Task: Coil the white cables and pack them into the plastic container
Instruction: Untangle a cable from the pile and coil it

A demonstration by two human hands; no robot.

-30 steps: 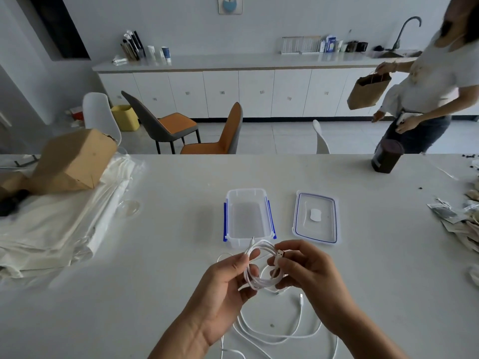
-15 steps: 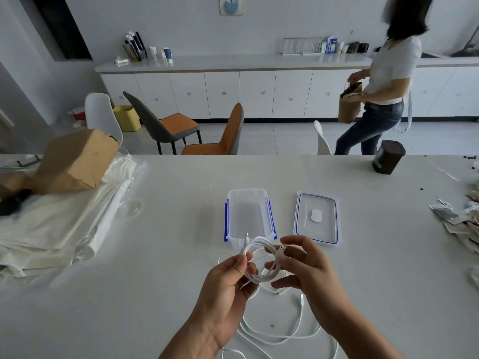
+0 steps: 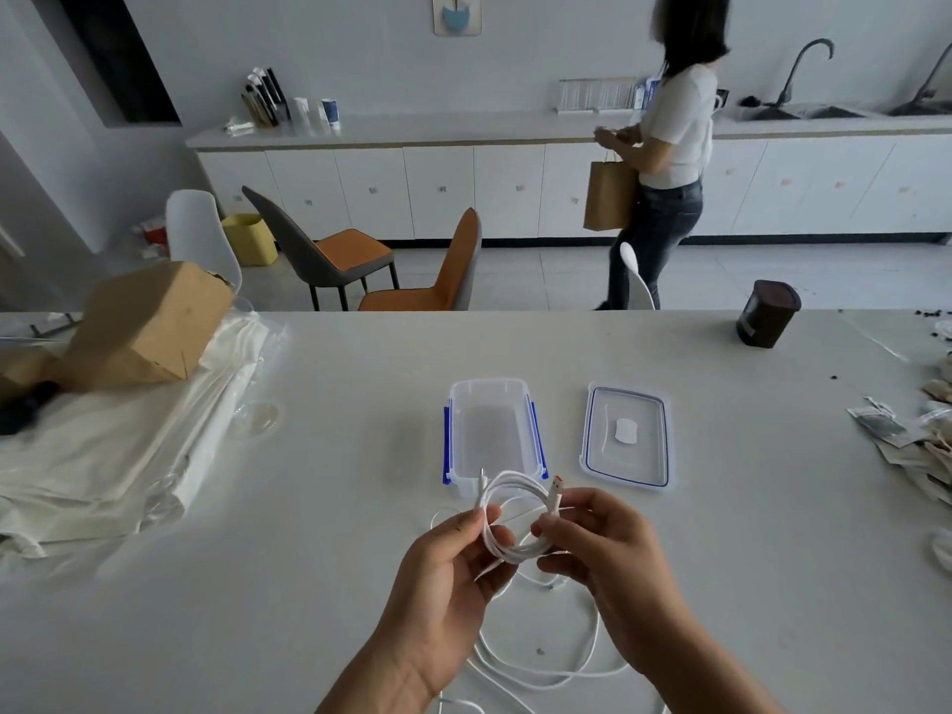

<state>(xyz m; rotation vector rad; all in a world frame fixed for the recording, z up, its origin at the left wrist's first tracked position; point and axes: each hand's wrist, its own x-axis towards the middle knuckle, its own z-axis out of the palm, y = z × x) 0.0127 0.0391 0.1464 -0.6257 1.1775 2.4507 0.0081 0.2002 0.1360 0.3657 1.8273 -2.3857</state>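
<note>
Coil of white cable is rounder and more gathered than half a second ago, and its plug with the orange tip now stands up above the right hand. The left hand pinches the left side of the coil between thumb and fingers. The right hand holds the right side just under the plug, with fingers curled. Both grips are closed on the coil, which is lifted above the desk, just in front of the open plastic container. The lid lies to the right of the container, apart from it. Loose cable lies on the desk under the hands. Behind the desk, the person with the paper bag has walked further left along the counter
</note>
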